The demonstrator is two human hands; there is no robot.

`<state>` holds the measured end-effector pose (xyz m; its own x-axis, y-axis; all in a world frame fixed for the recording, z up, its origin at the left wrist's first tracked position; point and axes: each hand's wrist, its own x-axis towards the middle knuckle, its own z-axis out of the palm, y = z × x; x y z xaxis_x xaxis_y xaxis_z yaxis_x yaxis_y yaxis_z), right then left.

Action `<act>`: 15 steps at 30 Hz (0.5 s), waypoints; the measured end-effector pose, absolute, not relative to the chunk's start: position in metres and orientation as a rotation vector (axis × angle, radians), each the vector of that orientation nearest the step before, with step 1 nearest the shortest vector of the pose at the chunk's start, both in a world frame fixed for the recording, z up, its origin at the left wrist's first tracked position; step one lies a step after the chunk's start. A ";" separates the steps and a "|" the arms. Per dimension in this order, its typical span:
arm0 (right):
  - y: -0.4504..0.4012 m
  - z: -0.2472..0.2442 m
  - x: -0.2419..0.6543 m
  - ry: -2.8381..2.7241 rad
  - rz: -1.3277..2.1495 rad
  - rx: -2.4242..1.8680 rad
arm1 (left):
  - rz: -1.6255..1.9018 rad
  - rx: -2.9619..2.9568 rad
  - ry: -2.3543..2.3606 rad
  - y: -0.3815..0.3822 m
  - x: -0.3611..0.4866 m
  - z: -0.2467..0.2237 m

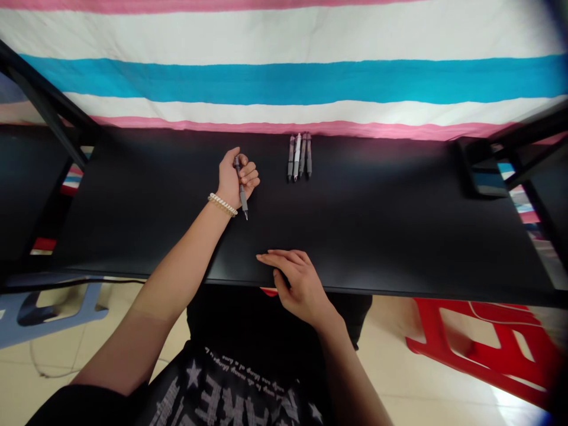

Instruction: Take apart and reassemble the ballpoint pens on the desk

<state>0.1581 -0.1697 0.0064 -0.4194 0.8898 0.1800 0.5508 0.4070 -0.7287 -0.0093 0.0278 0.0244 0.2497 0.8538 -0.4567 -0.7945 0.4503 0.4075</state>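
My left hand (239,177) is turned palm up over the black table (390,225), its fingers curled round a grey pen (243,198) whose tip points toward me. A light braided bracelet (222,205) circles the left wrist. My right hand (296,278) rests at the table's front edge with fingers stretched out and holds nothing. Several pens (300,157) lie side by side near the back edge, to the right of my left hand; one is white, the others darker with grey ends.
A dark device (481,168) lies at the table's back right. Behind hangs a striped cloth (284,83). A red stool (488,343) stands below right and a blue-grey stool (86,313) below left. Black frame bars flank the table.
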 end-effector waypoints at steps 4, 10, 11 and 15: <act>-0.172 0.010 0.163 -2.143 0.844 -1.169 | 1.119 0.091 0.705 0.027 -0.009 0.026; -0.181 0.008 0.178 -2.089 0.944 -1.121 | 1.106 0.073 0.756 0.027 -0.009 0.027; -0.184 0.008 0.180 -2.082 0.955 -1.122 | 1.106 0.076 0.752 0.027 -0.009 0.026; -0.191 0.009 0.185 -2.054 0.986 -1.134 | 1.113 0.095 0.729 0.027 -0.008 0.026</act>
<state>0.1855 -0.1914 0.0090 -0.4641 0.8750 0.1382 0.4396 0.3629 -0.8216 -0.0084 0.0268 0.0261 0.2384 0.8412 -0.4854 -0.7816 0.4629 0.4182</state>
